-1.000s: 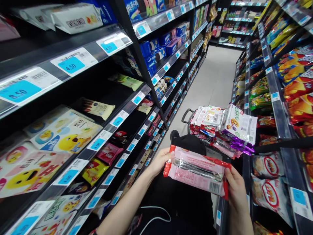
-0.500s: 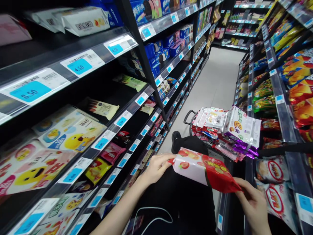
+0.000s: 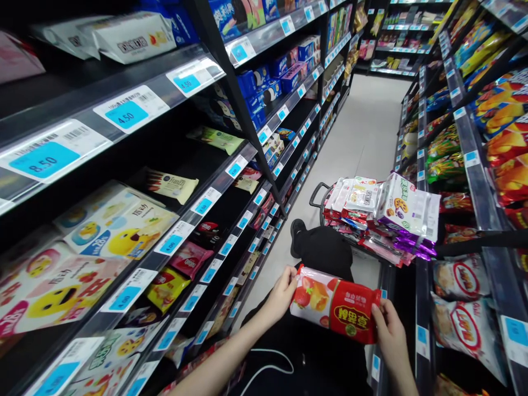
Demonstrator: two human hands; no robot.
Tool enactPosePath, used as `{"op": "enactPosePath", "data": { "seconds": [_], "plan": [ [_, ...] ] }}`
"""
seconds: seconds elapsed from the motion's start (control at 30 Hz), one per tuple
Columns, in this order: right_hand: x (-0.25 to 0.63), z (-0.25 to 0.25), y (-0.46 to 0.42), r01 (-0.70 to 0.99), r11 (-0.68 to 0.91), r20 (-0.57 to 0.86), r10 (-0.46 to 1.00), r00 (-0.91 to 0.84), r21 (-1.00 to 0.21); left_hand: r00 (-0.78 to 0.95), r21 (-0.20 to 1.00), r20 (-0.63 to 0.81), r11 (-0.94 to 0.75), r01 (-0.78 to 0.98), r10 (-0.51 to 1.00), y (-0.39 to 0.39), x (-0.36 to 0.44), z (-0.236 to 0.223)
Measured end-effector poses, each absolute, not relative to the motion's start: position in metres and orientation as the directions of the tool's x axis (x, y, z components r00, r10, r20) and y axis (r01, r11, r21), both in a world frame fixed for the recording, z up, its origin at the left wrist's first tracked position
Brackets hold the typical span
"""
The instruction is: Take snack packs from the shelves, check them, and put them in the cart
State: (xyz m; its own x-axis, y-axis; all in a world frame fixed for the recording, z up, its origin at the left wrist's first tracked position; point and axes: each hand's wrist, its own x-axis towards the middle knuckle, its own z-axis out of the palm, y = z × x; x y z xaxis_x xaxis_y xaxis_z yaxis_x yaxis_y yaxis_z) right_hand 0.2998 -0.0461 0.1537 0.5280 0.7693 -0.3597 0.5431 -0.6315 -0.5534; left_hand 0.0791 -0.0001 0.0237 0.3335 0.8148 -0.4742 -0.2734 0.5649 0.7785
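Observation:
A red and white snack packet (image 3: 336, 305) with strawberries printed on it lies stretched between my two hands, above my lap. My left hand (image 3: 284, 291) pinches its left end, and my right hand (image 3: 388, 319) grips the red right end. The printed front now faces up toward me. Beyond my knee stands a cart (image 3: 319, 195) piled with snack packets; a white and purple cookie packet (image 3: 406, 212) lies on top of that pile.
On the left, a shelf (image 3: 136, 99) with price tags holds several snack packs, including yellow-faced packs (image 3: 124, 220) and a Franzzi packet (image 3: 175, 184). Bagged snacks (image 3: 466, 278) fill the right-hand shelves. Between them the aisle floor (image 3: 367, 121) runs away. A white cable (image 3: 268, 355) crosses my lap.
The packet has turned so that its printed front faces me. My right hand has moved left and up, and my left hand slightly right. The cart stays in place.

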Motion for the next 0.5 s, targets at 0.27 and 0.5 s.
{"op": "enactPosePath", "data": {
  "seconds": [0.27, 0.5],
  "plan": [
    [0.298, 0.157, -0.051, 0.785, -0.558, -0.259, 0.827, 0.499, -0.269, 0.177, 0.889, -0.421, 0.443, -0.115, 0.890, 0.012, 0.073, 0.043],
    [0.276, 0.187, -0.033, 0.735, -0.399, -0.119, 0.907, 0.403, -0.548, 0.217, 0.915, -0.308, 0.351, -0.200, 0.926, 0.029, 0.058, 0.070]
  ]
}}
